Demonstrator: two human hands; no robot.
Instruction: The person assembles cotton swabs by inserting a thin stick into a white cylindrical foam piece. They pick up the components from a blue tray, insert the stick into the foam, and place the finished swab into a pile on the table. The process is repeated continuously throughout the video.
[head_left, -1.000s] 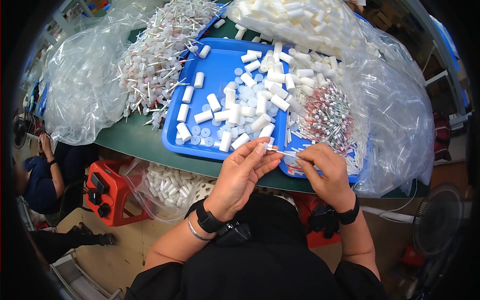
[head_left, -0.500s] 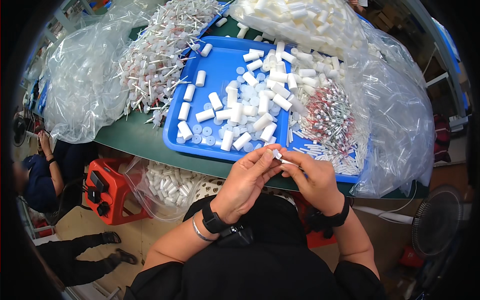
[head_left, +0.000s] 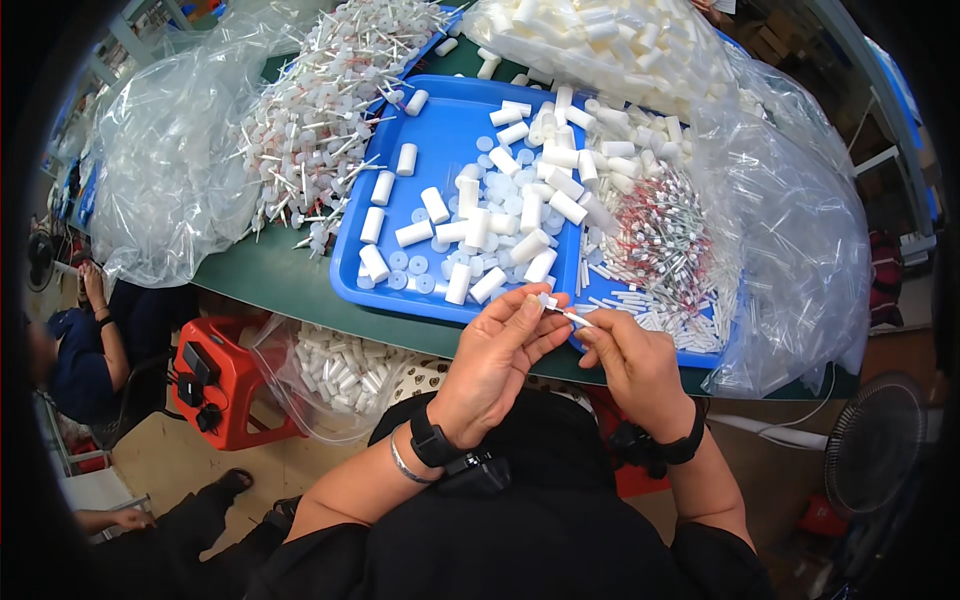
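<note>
Just off the tray's near edge, my left hand (head_left: 480,375) pinches a small translucent white piece (head_left: 546,300) between thumb and fingers. My right hand (head_left: 638,368) grips a thin white stick (head_left: 577,319) by its right end. The stick's other end reaches to the piece at my left fingertips; whether they are joined is too small to tell. Beyond my hands, the blue tray (head_left: 430,130) holds scattered white cylinders (head_left: 480,228) and translucent discs (head_left: 424,283). Right of them lies a pile of small white parts with red bits (head_left: 662,235), beside loose thin white sticks (head_left: 640,303).
Disc-and-stick pieces (head_left: 315,140) are heaped at the left. Clear plastic bags (head_left: 175,170) flank the work, and a bag of white cylinders (head_left: 610,45) lies at the back. Below are a red stool (head_left: 240,400) and another bag of cylinders (head_left: 345,372). A fan (head_left: 875,450) stands right.
My right hand has drawn slightly right and down, showing more of the white stick. My left hand stays pinched. At lower left, another person's legs have shifted and a hand has appeared.
</note>
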